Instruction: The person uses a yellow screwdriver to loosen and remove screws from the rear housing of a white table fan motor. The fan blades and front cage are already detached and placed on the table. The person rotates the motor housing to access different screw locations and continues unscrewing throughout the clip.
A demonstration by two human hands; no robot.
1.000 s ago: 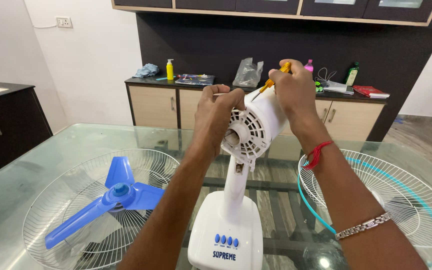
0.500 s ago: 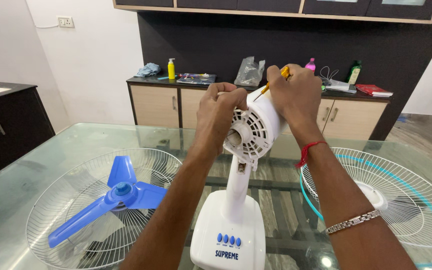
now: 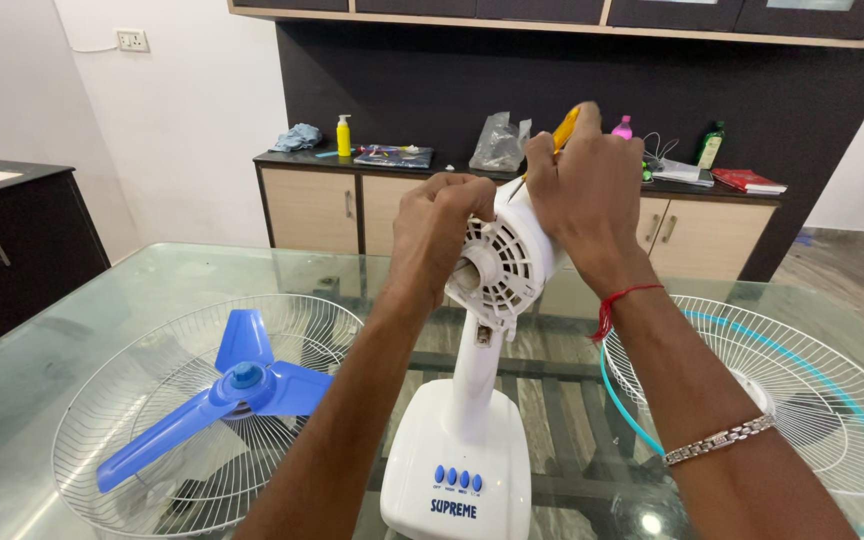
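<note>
White plastic fills my view: the motor housing (image 3: 508, 262) of a table fan, perched on its slim neck above the white base (image 3: 457, 470), which stands near the front edge of the glass worktop (image 3: 132, 290), about midway along it. My left hand (image 3: 442, 232) wraps the left side of the housing, fingers curled tight against it. My right hand (image 3: 584, 190) sits on the top right of the housing, fingers clamped around a yellow-handled screwdriver (image 3: 564, 130) whose handle sticks up above my knuckles; the tip is hidden behind the housing. A red thread (image 3: 624, 303) circles my right wrist and a silver bracelet (image 3: 720, 439) lies further down that forearm.

Toward the left edge of the worktop a wire guard (image 3: 132, 400) lies flat with the blue three-bladed propeller (image 3: 227, 390) resting in it. Toward the right edge lies the second wire guard (image 3: 832, 400), rimmed in turquoise. Both are well apart from the base. Beyond the far edge stands a low cabinet (image 3: 352, 205) with a yellow bottle (image 3: 343, 136) on top.
</note>
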